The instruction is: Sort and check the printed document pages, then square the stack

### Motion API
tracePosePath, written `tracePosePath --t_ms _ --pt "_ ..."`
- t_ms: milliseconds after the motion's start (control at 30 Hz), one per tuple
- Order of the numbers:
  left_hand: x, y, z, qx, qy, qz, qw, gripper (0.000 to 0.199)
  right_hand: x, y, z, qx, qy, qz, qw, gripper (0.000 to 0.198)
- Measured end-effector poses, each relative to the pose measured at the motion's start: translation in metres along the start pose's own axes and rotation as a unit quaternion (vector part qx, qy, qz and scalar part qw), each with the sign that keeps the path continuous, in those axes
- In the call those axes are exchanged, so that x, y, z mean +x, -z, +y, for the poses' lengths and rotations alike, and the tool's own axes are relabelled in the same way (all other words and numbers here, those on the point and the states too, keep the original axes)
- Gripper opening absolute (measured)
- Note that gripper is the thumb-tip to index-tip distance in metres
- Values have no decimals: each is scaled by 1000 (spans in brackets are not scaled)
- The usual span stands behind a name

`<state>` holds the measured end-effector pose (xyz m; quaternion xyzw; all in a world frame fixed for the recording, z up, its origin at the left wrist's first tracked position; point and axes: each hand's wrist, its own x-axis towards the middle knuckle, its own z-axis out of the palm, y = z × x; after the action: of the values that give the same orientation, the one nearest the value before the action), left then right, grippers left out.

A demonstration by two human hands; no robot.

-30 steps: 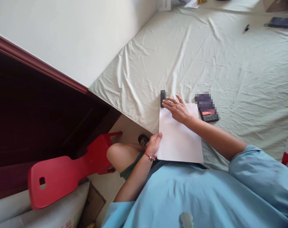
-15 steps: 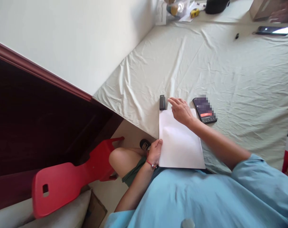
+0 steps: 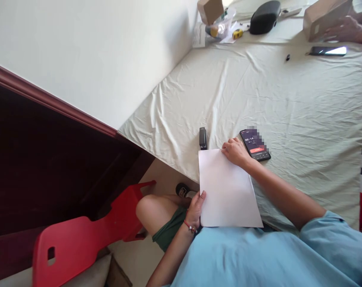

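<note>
Since half a second ago, the right hand (image 3: 236,152) has drawn back from beside the small black oblong stapler (image 3: 202,138) to the top edge of the white rectangular paper (image 3: 228,191). Its fingers are bent there; whether they pinch, I cannot tell. Pale wrinkled cloth covers the table (image 3: 258,91), beside a white wall (image 3: 94,52) and a red plastic chair (image 3: 67,247). Smooth and blank on top, the paper reaches the blue shirt (image 3: 243,255), its left edge gripped by the left hand (image 3: 195,209).
</note>
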<state>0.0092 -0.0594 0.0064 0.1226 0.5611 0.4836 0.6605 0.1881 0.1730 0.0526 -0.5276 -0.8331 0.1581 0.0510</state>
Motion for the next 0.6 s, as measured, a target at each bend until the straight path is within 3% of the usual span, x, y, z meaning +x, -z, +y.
tracePosePath --t_ms 133,233,367,467,600 --pt "-10 3 -2 17 96 -34 995 66 -1 4 0 -10 13 23 1000 28" --pt "-9 4 -4 43 93 -38 994 67 -8 11 8 -47 0 43 998 29" --pt "-5 5 -7 56 87 -38 994 65 -21 26 24 -59 -51 23 997 22" --pt "-3 7 -8 53 86 -47 994 66 -27 33 32 -44 -40 31 998 18" --pt "-3 8 -6 52 84 -81 992 67 -30 32 34 -54 -3 23 998 27"
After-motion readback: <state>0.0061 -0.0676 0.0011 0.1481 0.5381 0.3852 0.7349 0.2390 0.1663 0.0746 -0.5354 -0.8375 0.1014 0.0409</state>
